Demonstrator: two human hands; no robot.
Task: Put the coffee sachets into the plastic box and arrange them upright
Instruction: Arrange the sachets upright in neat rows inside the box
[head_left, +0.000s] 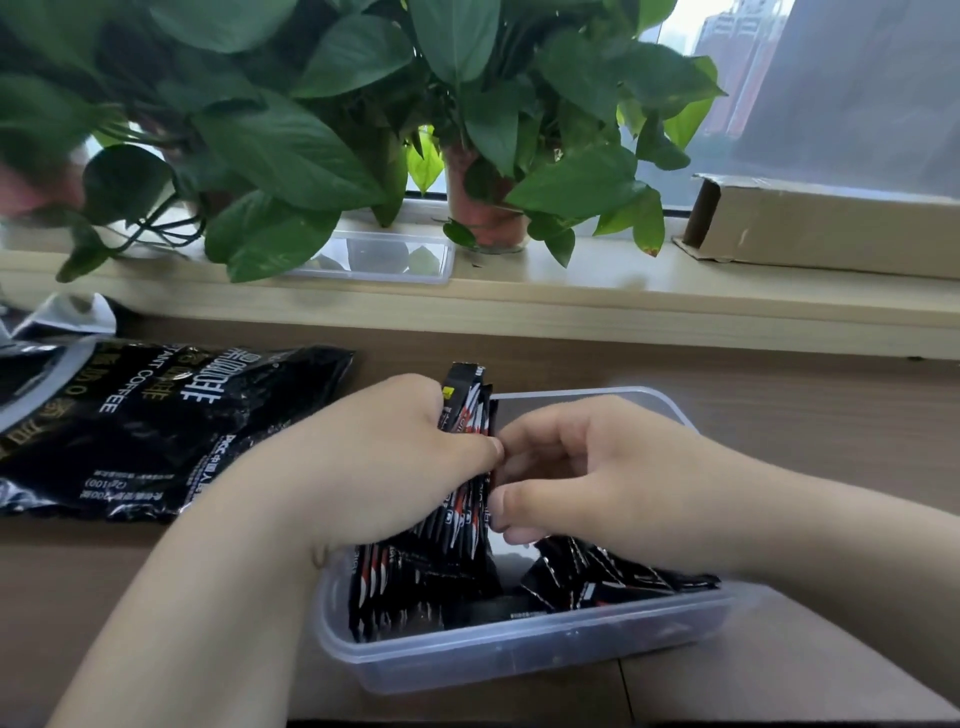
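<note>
Upright black-and-red coffee sachets (466, 415) in the clear plastic box (519, 657) are clasped by the left hand (374, 457); their right edge is pinched by the right hand (597, 467).

Soft daylight comes through the far window (857, 93), glinting off the black coffee bag (171, 426) at left, with leaves (291, 150) blurred and edges bowed.

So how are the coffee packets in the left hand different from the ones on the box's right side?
The left sachets stand upright, packed tight in the left hand; the right sachets lie tumbled and loose. Both are black with red and white print, inside the plastic box.
</note>
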